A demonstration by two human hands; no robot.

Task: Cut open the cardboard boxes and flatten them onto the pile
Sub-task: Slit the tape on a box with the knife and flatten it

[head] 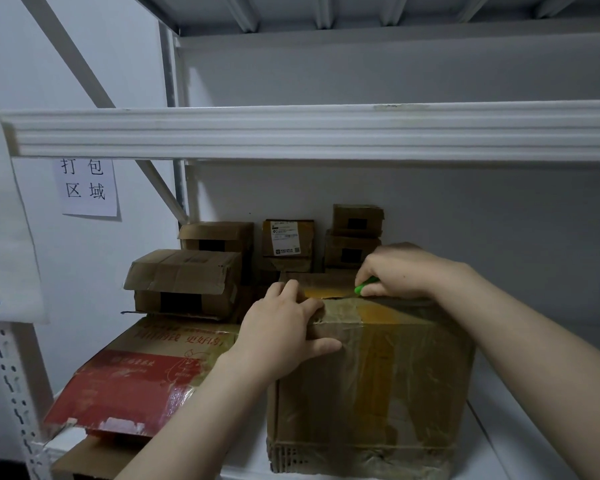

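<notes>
Tape-glossy box (378, 375); green, perhaps plastic cutter (365, 285).

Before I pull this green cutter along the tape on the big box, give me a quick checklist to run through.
1. Right hand grips the green cutter: ok.
2. Cutter tip sits at the top tape seam of the big taped box: ok.
3. Left hand presses on the box's top front edge to steady it: ok.
4. Left fingers clear of the cut line: not ok, they lie on the top close to the cutter's tip.
5. Blade extended: cannot tell, too small to see.
6. Flattened red carton lies beside the box as a pile to add to: ok.
</notes>
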